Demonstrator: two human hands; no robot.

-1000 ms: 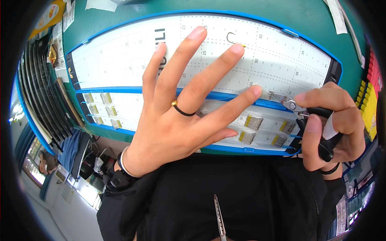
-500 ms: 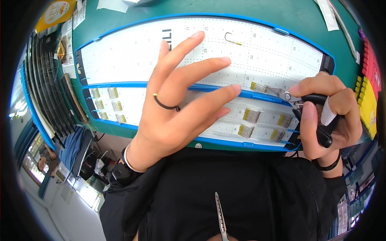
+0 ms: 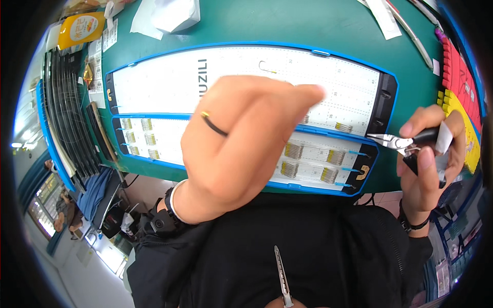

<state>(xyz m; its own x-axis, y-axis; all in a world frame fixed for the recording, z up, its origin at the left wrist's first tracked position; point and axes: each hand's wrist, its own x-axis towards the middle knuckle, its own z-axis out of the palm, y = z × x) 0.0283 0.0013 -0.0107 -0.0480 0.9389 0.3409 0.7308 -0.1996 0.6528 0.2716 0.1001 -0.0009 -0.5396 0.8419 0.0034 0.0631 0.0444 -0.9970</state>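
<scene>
An open, long blue case (image 3: 321, 53) with white ruled inner faces lies crosswise before me. Above its middle is my left hand (image 3: 239, 138), its fingers curled and thumb pressed to them; the tips are blurred, so whatever is between them cannot be made out. My right hand (image 3: 429, 159) grips small needle-nose pliers (image 3: 393, 141) with black handles, their tips by the case's right end. Rows of fine wire-like pieces with yellow ends, such as one bundle (image 3: 335, 157), sit in the near half. Another bundle (image 3: 343, 127) rests on the far half's near edge. My left hand hides the case's middle.
The case stands on a green table mat (image 3: 215, 31). Red and yellow toothed holders (image 3: 459, 77) flank the right side. A white paper packet (image 3: 174, 15), a yellow pouch (image 3: 79, 30) and a dark slatted rack (image 3: 67, 113) are at the back and left.
My left hand has gone from spread fingers to a closed pinch. The pliers have come away from the bundle on the far half and moved right. The whole view has shifted.
</scene>
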